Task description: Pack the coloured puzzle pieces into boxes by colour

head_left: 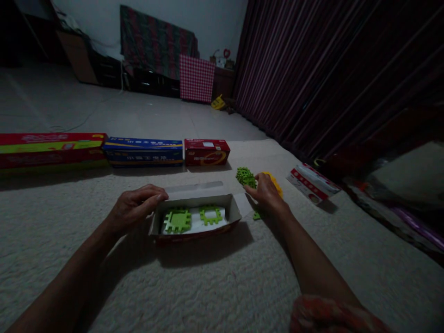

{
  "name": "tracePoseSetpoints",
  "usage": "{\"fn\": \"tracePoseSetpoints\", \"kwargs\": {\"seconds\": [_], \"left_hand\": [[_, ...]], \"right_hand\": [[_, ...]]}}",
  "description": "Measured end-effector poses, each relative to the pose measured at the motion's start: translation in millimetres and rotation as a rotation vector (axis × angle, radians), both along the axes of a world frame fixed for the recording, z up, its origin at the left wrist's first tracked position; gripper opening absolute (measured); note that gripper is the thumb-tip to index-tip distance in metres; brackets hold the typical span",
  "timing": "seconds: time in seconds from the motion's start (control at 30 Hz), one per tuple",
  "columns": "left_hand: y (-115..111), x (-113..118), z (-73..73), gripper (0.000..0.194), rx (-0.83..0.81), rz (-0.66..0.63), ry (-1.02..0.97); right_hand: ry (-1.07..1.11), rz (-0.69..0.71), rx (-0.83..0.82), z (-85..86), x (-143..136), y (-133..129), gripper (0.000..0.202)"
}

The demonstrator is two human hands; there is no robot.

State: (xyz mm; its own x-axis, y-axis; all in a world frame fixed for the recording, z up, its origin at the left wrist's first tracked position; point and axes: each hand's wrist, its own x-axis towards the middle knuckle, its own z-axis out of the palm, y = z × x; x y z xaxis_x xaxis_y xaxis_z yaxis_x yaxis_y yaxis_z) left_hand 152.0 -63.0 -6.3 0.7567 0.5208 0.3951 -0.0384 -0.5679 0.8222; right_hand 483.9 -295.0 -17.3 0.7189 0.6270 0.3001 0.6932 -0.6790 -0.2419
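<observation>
An open cardboard box (236, 208) lies on the pale mat in front of me, flaps folded out. Inside it, flat on the white bottom, are a solid green interlocking plastic piece (178, 220) and a green frame-shaped piece (201, 215). My left hand (137, 208) grips the box's back left corner, thumb and fingers closed there. To the right of the box, my right hand (268, 193) closes its thumb and fingers on the near side of a heap of green interlocking pieces (244, 175). Yellow pieces (275, 182) show behind that hand; another green piece (256, 215) lies below it.
Along the mat's far side stand a long red and yellow box (52, 150), a blue box (144, 151) and a red box (207, 151). A white and red box (312, 184) sits at the right. Beyond are a dark curtain (294, 69) and a low cabinet (152, 82).
</observation>
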Motion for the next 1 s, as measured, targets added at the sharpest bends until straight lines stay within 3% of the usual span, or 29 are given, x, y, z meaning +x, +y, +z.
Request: {"fn": "tracePoseSetpoints", "kwargs": {"seconds": [0.23, 0.5, 0.63, 0.87, 1.0], "left_hand": [[-0.9, -0.1, 2.5, 0.028, 0.030, -0.005, 0.023], [-3.1, -1.2, 4.9, 0.035, 0.028, 0.007, 0.060], [0.0, -2.4, 0.4, 0.034, 0.021, 0.006, 0.058], [1.9, -1.8, -0.8, 0.032, 0.012, -0.015, 0.034], [-2.3, -1.1, 4.1, 0.031, -0.008, 0.013, 0.033]], "right_hand": [[0.085, -0.088, -0.120, 0.0, -4.4, 4.2, 0.044], [0.112, -0.056, -0.258, 30.4, -24.7, -4.9, 0.044], [0.199, 0.047, -0.375, 36.4, -33.6, -10.9, 0.038], [0.266, 0.448, -0.284, 28.9, -20.8, -23.0, 0.053], [0.290, 0.524, -0.295, 17.9, -17.0, -17.6, 0.041]]}}
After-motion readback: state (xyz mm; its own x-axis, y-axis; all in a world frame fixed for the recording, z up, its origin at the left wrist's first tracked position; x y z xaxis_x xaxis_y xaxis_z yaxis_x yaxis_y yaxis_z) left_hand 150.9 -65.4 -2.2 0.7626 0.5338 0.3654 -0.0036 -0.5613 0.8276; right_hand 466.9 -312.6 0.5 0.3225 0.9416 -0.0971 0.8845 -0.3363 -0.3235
